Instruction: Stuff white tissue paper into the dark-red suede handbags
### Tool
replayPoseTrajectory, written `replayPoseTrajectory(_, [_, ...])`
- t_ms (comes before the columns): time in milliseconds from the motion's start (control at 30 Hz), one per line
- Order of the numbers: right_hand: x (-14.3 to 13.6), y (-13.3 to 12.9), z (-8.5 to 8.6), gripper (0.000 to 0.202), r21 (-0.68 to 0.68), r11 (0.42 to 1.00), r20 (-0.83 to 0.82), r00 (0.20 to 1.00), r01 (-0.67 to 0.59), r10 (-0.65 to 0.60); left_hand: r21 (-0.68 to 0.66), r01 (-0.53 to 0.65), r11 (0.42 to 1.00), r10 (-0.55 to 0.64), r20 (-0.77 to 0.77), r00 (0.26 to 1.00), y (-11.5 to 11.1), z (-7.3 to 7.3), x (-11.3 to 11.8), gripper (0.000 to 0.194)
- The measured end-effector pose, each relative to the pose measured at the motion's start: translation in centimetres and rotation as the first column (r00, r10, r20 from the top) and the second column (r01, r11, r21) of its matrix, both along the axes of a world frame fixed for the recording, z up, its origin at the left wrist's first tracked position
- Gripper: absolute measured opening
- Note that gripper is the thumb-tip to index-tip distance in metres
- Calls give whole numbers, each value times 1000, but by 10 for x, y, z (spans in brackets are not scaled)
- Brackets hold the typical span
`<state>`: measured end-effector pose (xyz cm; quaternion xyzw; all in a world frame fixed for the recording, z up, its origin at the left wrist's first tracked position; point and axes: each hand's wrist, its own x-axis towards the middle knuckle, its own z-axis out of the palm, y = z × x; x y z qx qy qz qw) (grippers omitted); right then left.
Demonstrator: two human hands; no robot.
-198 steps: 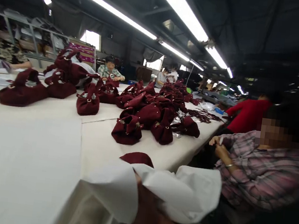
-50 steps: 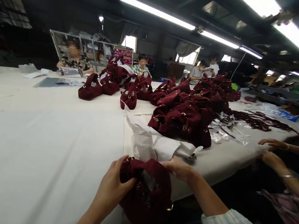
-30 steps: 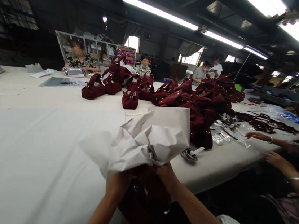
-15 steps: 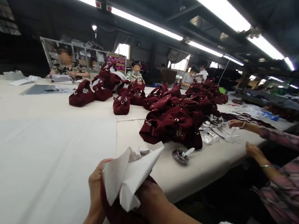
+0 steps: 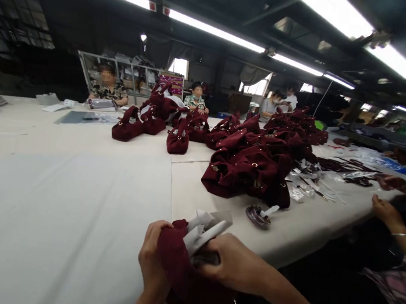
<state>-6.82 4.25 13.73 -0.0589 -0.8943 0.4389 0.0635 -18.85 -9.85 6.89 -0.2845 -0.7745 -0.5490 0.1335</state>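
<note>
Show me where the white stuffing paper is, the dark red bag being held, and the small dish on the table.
white paper (image 5: pixel 203 228), head view, on the crumpled part sticking out of the bag
dark red bag (image 5: pixel 177 267), head view, on its front panel
small dish (image 5: pixel 257 217), head view, on its rim

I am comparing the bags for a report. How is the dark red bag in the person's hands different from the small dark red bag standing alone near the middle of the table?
The held bag is gripped by the left hand and right hand at the table edge; the lone bag stands untouched. White paper sticks out of the held bag; the lone bag shows none. Both are dark red fabric.
</note>
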Motion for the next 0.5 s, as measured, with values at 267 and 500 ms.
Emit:
replayPoseTrajectory(267, [-6, 18, -20, 81, -81, 927, -19, 930, 365, -367, 76, -38, 996, 46, -106, 993, 5, -11, 16, 10])
replayPoseTrajectory(500, [-1, -27, -46, 18, 189, 947, -502, 855, 258, -133, 127, 31, 991, -48, 133, 990, 0, -15, 7, 13])
